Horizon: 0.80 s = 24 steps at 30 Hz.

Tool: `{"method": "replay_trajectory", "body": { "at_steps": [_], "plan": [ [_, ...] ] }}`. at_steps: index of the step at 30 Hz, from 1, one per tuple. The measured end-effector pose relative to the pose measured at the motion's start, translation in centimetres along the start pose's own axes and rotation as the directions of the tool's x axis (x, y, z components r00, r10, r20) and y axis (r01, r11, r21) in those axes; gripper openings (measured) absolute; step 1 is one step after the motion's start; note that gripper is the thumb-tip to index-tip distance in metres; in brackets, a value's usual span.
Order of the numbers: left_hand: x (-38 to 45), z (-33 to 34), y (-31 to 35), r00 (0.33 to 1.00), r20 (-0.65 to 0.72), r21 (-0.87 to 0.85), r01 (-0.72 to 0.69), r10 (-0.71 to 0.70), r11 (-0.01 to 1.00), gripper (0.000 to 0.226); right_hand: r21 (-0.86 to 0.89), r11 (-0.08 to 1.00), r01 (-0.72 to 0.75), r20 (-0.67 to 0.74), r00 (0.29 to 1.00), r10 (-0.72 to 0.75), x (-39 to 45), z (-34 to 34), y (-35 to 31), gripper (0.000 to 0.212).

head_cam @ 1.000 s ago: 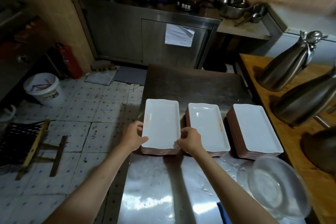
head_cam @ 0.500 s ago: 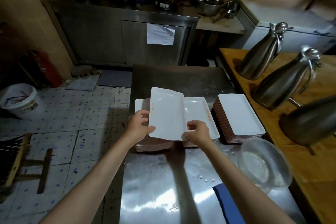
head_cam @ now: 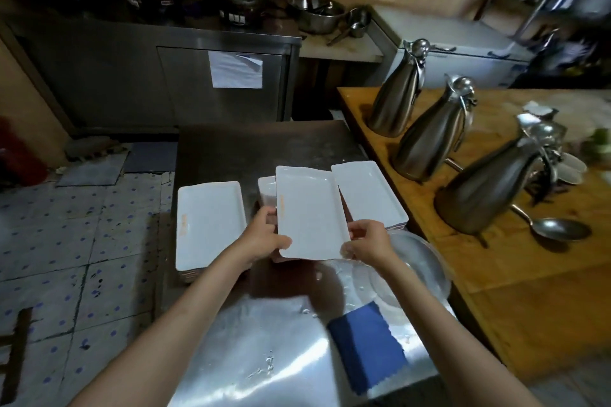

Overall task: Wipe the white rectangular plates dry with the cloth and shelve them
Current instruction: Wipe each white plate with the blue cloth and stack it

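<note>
A white rectangular plate (head_cam: 309, 215) is lifted above the steel table (head_cam: 258, 347). My left hand (head_cam: 264, 238) grips its near left corner and my right hand (head_cam: 367, 241) grips its near right corner. It hovers over the middle plate stack (head_cam: 266, 188), which it mostly hides. A left stack (head_cam: 208, 225) and a right stack (head_cam: 367, 195) of white plates lie on either side. A folded blue cloth (head_cam: 367, 344) lies on the wet table near my right forearm.
An upturned clear glass bowl (head_cam: 413, 268) sits right of my right hand. Three steel jugs (head_cam: 426, 139) and a ladle (head_cam: 555, 228) stand on the wooden counter (head_cam: 529, 274) to the right. Pots top a steel cabinet (head_cam: 165, 76) behind. Tiled floor lies left.
Both hands lifted the top plate off the left stack and carried it to the right, over the middle stack. My view has turned right.
</note>
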State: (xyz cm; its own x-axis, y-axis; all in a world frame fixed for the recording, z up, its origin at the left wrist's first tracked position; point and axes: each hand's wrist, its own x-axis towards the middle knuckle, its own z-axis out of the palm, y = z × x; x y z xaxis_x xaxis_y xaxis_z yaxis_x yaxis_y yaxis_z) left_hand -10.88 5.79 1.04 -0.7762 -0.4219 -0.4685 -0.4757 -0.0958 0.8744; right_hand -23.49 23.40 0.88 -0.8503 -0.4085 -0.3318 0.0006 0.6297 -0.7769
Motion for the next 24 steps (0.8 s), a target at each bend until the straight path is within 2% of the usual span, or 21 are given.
{"method": "replay_trajectory", "body": {
  "at_steps": [3,6,13,19,24],
  "plan": [
    [0.2,2.7,0.4,1.0,0.017,-0.052,0.019,-0.018,0.998,0.062,0.016,1.0,-0.019,0.037,0.999,0.018,0.4,-2.5,1.5,0.046],
    [0.7,5.3,0.4,0.999,0.038,-0.043,0.026,-0.024,0.999,0.062,0.003,1.0,0.009,0.053,0.999,-0.009,0.8,-5.1,2.6,0.04],
    [1.8,11.4,0.5,0.998,-0.027,-0.119,0.052,-0.056,0.991,0.066,-0.025,0.999,0.031,0.193,0.981,-0.026,3.1,-10.5,5.5,0.033],
    [2.5,15.2,0.3,0.995,-0.085,-0.135,0.032,-0.044,0.99,0.067,-0.206,0.965,0.161,0.254,0.961,-0.106,5.1,-13.3,7.9,0.032],
    [2.3,16.9,0.7,0.992,-0.121,-0.081,0.031,-0.041,0.996,0.076,-0.271,0.936,0.226,0.262,0.953,-0.154,4.9,-14.3,9.3,0.034]
  ]
}}
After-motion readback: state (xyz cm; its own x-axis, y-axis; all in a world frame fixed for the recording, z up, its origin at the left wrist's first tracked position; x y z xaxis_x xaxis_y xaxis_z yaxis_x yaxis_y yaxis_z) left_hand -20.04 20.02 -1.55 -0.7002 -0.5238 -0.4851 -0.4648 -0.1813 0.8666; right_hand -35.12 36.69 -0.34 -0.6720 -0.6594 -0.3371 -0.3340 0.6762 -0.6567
